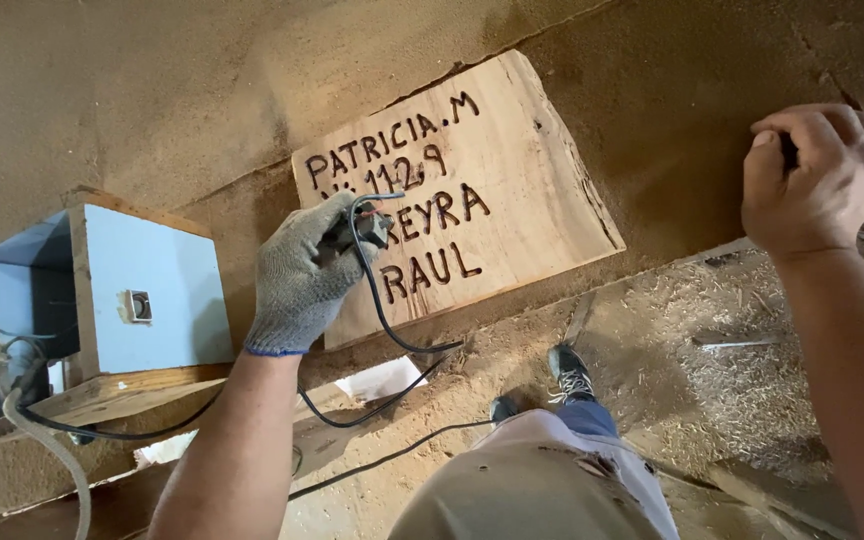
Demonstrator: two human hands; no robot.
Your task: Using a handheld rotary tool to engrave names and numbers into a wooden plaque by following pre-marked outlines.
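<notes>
1 wooden board point(492, 190), lettered, flat on the dusty counter point(152, 90). Gloved left hand point(302, 275) grips a corded burning tool point(360, 232) against its lettering. Bare right hand point(812, 175), fisted on something small and dark, braces beside the board.

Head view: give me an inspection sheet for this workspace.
Surface: brown sawdust-dusted worktop.
Job's things: wooden plaque with dark burned lettering, lying flat; corded burning tool on it.
Clutter: blue box on a wooden base; white scrap.
Grippers: gloved left hand grips the tool; bare right hand closed on a small dark object.
Cables: black cord loops down; grey hose.
Surroundings: wood shavings on floor; shoe.
</notes>
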